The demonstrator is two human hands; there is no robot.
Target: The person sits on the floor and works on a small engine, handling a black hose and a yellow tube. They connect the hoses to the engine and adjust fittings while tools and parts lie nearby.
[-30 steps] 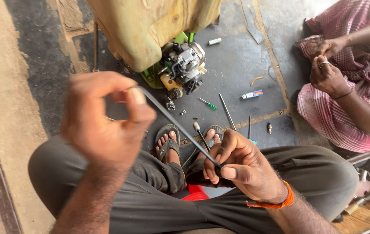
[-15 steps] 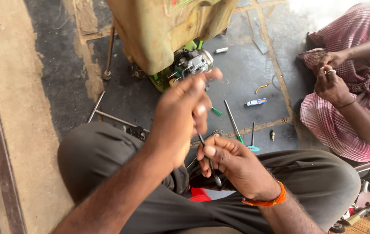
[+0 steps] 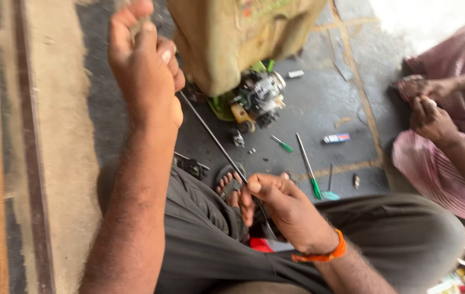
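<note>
My left hand [image 3: 145, 71] is raised high at the upper left, fingers closed around the top end of a long thin dark metal rod [image 3: 213, 139]. The rod slants down to the right into my right hand [image 3: 284, 209], which pinches its lower end above my lap. An orange band circles my right wrist. I sit cross-legged in dark grey trousers, with a sandalled foot [image 3: 227, 182] showing just under the rod.
A small engine [image 3: 257, 98] with a yellow-green tank [image 3: 232, 38] stands on the dark floor ahead. Green-handled screwdrivers [image 3: 310, 169], a small tube [image 3: 336, 138] and loose bits lie nearby. Another person in pink cloth sits at right, hands [image 3: 431, 106] together.
My left hand has risen and moved far up to the left along the rod, so more of the rod shows. My right hand stays pinched on the lower end.
</note>
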